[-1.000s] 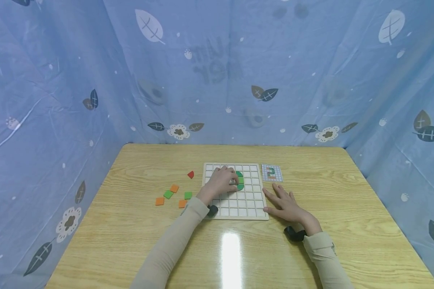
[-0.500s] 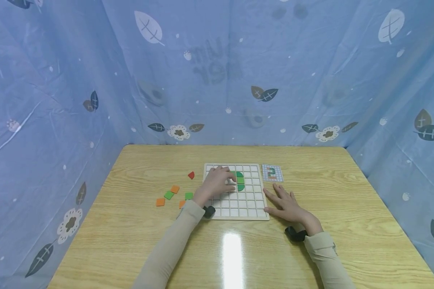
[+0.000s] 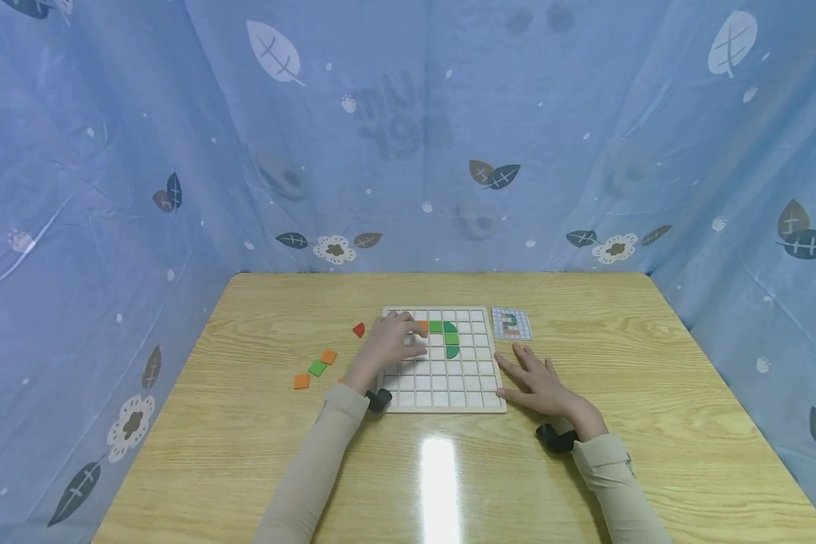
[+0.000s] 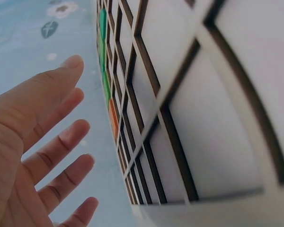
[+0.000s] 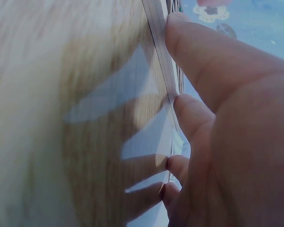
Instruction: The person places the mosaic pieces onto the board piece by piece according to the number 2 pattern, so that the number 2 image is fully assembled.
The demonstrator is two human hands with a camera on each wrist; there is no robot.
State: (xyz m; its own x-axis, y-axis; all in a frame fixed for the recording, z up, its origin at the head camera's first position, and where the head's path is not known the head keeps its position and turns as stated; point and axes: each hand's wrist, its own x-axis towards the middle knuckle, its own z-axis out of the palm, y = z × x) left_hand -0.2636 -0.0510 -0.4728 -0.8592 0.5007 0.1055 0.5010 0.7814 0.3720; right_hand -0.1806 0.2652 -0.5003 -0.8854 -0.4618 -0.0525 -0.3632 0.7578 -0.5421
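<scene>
A white grid board (image 3: 472,381) lies on the table. In its upper middle sit a dark green rounded tile (image 3: 450,327), a light green square tile (image 3: 452,339) below it, and another dark green rounded tile (image 3: 452,352) under that. To their left are a green square tile (image 3: 436,326) and a partly covered orange square tile (image 3: 423,326). My left hand (image 3: 387,344) hovers over the board's left side, fingers spread and holding nothing; the left wrist view shows the fingers (image 4: 68,135) apart from the board. My right hand (image 3: 540,389) rests with fingertips at the board's right edge.
Left of the board lie a red rounded tile (image 3: 359,329), orange tiles (image 3: 302,381) and a green tile (image 3: 317,368); others are partly hidden by my left arm. A pattern card (image 3: 511,323) lies at the board's upper right. A blue curtain (image 3: 408,151) encloses the table.
My left hand has drawn back leftward across the board, uncovering the green square tile and part of the orange one in the upper row. The right hand stays in place.
</scene>
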